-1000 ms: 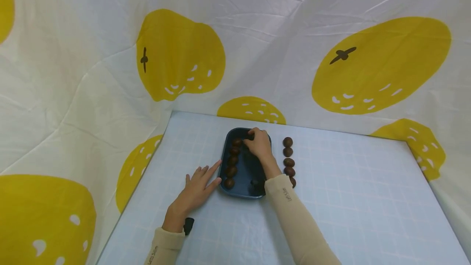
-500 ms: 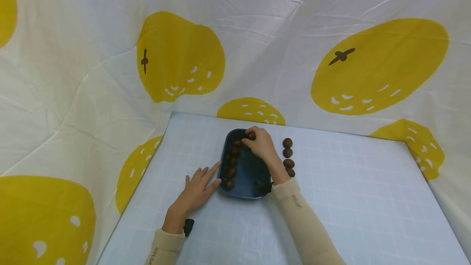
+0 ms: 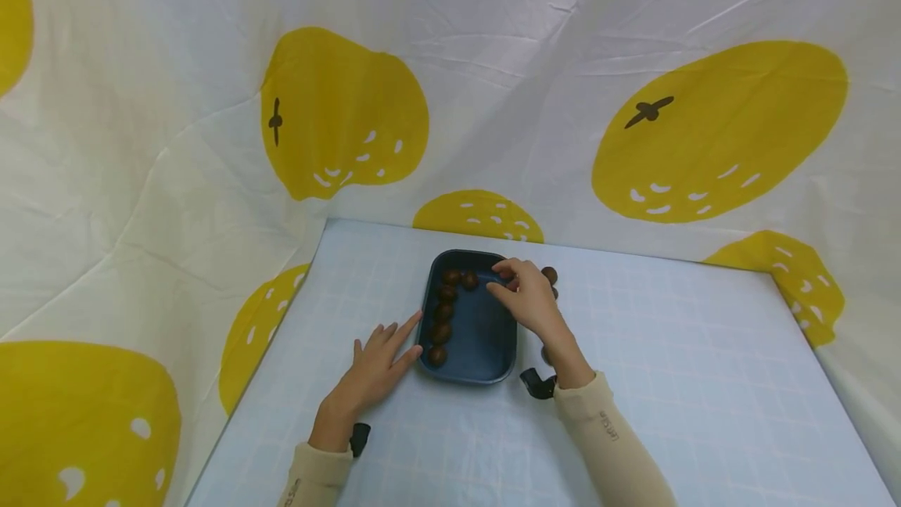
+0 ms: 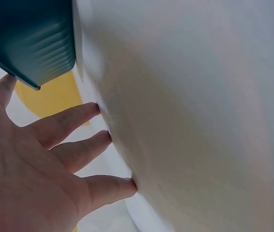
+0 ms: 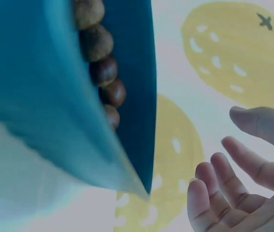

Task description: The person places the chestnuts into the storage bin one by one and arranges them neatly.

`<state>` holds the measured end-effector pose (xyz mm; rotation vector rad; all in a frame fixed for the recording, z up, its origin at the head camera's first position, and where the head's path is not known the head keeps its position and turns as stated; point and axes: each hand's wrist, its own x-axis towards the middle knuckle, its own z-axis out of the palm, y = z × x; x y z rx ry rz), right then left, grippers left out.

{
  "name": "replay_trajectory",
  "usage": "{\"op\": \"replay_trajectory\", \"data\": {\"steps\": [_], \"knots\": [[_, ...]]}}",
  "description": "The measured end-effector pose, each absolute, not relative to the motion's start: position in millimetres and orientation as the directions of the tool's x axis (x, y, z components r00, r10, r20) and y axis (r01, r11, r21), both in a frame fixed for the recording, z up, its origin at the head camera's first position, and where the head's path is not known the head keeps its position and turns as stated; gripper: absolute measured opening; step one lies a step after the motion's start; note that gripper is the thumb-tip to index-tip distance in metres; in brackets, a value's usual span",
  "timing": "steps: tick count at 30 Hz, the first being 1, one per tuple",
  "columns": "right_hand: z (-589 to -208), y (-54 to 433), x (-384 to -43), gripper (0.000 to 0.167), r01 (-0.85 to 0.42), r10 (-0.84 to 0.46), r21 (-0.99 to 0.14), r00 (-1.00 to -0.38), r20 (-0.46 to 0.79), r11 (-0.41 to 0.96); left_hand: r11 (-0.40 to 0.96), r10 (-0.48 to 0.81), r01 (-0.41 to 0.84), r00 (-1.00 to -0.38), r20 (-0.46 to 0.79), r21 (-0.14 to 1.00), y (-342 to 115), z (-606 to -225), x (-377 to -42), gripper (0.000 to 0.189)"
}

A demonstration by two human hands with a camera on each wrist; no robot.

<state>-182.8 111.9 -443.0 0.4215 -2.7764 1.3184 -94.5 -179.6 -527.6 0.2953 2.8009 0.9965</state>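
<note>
A dark blue tray (image 3: 482, 346) lies on the table with a column of several brown chestnuts (image 3: 443, 311) along its left side. One more chestnut (image 3: 469, 280) sits beside the top of that column. My left hand (image 3: 373, 370) rests flat on the table with fingers spread, index finger and thumb at the tray's left edge; the left wrist view shows a fingertip against the tray wall (image 4: 40, 43). Over the tray's right rim is my right hand (image 3: 526, 293), its fingers loosely bent and holding nothing. In the right wrist view its thumb and fingers (image 5: 205, 171) are apart.
Right of the tray, more chestnuts (image 3: 549, 275) stand in a column, partly hidden by my right hand and forearm. A pale checked cloth (image 3: 704, 382) covers the table. Behind it hangs a white curtain (image 3: 493, 100) with yellow fruit prints.
My right hand has let go of a chestnut at the tray's top, beside the left column, and moved right to the tray's right rim. My left hand has stayed in place.
</note>
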Motion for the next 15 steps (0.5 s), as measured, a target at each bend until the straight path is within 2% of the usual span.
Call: {"op": "replay_trajectory", "data": {"steps": [15], "knots": [[-461, 154, -155, 0.029, -0.353, -0.206, -0.726, -0.936, 0.287, 0.590, 0.764, 0.239, 0.123, -0.966, -0.100, 0.634, -180, -529, -94, 0.060]]}}
